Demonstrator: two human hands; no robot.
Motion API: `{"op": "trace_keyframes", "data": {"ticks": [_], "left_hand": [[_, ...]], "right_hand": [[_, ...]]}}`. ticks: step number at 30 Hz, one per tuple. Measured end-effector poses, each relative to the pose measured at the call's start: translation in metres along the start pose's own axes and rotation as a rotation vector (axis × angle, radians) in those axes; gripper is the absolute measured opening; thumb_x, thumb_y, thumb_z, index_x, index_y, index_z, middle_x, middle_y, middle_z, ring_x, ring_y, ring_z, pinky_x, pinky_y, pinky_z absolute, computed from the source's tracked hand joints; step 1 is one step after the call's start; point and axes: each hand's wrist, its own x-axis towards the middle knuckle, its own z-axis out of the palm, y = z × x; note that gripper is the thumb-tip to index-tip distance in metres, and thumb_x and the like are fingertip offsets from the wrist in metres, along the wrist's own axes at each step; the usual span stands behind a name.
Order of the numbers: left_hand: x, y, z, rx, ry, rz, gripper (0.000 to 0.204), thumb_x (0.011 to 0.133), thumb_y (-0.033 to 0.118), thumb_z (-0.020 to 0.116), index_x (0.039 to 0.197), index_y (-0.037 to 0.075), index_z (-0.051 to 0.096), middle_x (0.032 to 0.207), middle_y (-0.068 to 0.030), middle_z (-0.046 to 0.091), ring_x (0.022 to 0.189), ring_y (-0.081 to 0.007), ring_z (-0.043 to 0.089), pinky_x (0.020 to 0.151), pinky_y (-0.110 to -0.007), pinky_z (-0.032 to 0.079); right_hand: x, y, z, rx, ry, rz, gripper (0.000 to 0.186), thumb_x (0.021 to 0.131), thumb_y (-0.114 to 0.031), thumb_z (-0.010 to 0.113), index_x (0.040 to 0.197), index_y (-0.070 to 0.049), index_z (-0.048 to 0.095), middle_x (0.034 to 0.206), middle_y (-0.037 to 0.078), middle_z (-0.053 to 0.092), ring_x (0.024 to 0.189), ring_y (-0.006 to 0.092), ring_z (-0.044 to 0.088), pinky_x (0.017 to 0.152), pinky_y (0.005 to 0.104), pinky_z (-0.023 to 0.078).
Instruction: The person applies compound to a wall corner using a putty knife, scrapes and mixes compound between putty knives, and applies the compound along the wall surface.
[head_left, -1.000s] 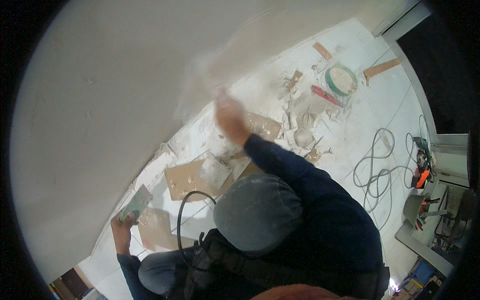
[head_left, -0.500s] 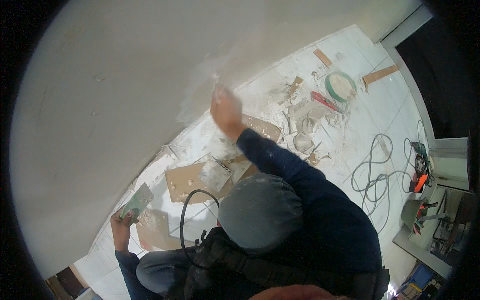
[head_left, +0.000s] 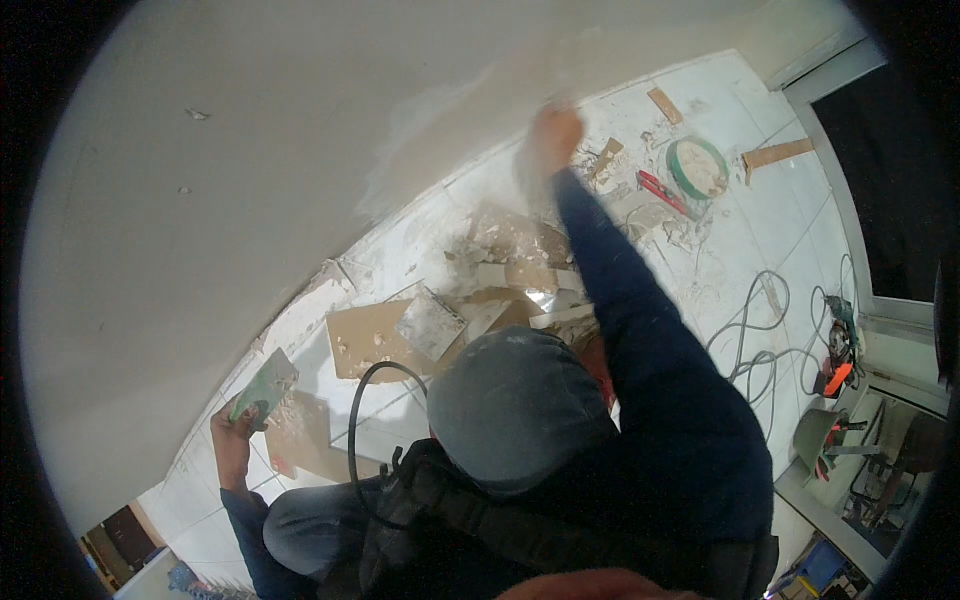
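Observation:
At the lower left, my left hand (head_left: 234, 428) is closed around a flat, rectangular green plate (head_left: 266, 384), smeared with pale plaster and held close to the wall. My right arm reaches far forward. Its hand (head_left: 558, 135), smeared by motion, is at the foot of the pale wall (head_left: 270, 180), and whether its fingers hold anything cannot be made out. A lighter, whitish patch (head_left: 425, 125) shows on the wall to the left of that hand. Between my arms, a plaster-covered square plate (head_left: 431, 325) rests on a brown board (head_left: 372, 342).
Right of my right hand lie a green-rimmed round tub (head_left: 699, 168) of pale material, a red-handled tool (head_left: 665, 195) and plaster scraps. Farther right are a coiled grey cable (head_left: 755, 320), a power tool (head_left: 838, 335) and a greenish bucket (head_left: 815, 440) beside a door frame.
My right hand has swept along the wall's foot, away to the right and farther forward. The left hand keeps its grip on the green plate, and the whole view has shifted slightly.

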Motion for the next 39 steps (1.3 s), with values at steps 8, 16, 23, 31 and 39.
{"op": "trace_keyframes", "data": {"ticks": [8,16,23,31,39], "left_hand": [[0.000,0.002,0.004,-0.008,-0.008,0.006,0.024,0.085,0.011,0.056,0.102,-0.005,0.061,0.084,-0.0069,0.064,0.070,-0.0127,0.057,0.061,-0.027,0.048],[-0.010,-0.009,-0.011,-0.043,0.006,-0.015,0.025,0.085,0.012,0.058,0.104,-0.004,0.061,0.085,-0.0066,0.064,0.070,-0.0123,0.058,0.062,-0.026,0.049],[0.004,-0.007,-0.006,-0.050,-0.005,0.001,0.024,0.084,0.009,0.055,0.104,-0.004,0.060,0.086,-0.0075,0.064,0.072,-0.0133,0.058,0.062,-0.027,0.049],[-0.007,-0.009,-0.003,-0.060,0.005,-0.023,0.027,0.083,0.013,0.056,0.101,-0.006,0.061,0.083,-0.0085,0.063,0.068,-0.0140,0.058,0.061,-0.028,0.049],[-0.045,-0.009,-0.013,0.001,0.082,-0.049,0.037,0.079,0.028,0.061,0.097,-0.004,0.062,0.082,-0.0098,0.063,0.062,-0.0149,0.058,0.055,-0.028,0.048]], "right_hand": [[-0.173,-0.027,-0.027,-0.018,-0.483,-0.443,0.037,0.088,-0.016,0.045,0.121,0.000,0.049,0.104,0.020,0.059,0.085,0.0255,0.059,0.072,0.0362,0.046],[-0.006,-0.047,-0.028,-0.030,-0.051,-0.198,0.032,0.084,-0.024,0.051,0.098,0.002,0.060,0.074,0.021,0.063,0.067,0.0355,0.061,0.064,0.0442,0.046],[-0.179,-0.087,-0.001,0.037,-0.387,-0.320,0.028,0.081,-0.016,0.057,0.100,0.003,0.052,0.091,0.021,0.055,0.085,0.0370,0.055,0.075,0.0422,0.045],[0.015,0.006,-0.044,0.002,-0.085,-0.171,0.026,0.082,-0.013,0.049,0.098,0.006,0.058,0.070,0.017,0.060,0.065,0.0351,0.058,0.058,0.0419,0.046],[-0.066,-0.037,0.015,0.212,-0.073,-0.133,0.019,0.081,-0.014,0.052,0.093,0.002,0.054,0.083,0.022,0.059,0.078,0.0372,0.058,0.068,0.0437,0.046]]}}
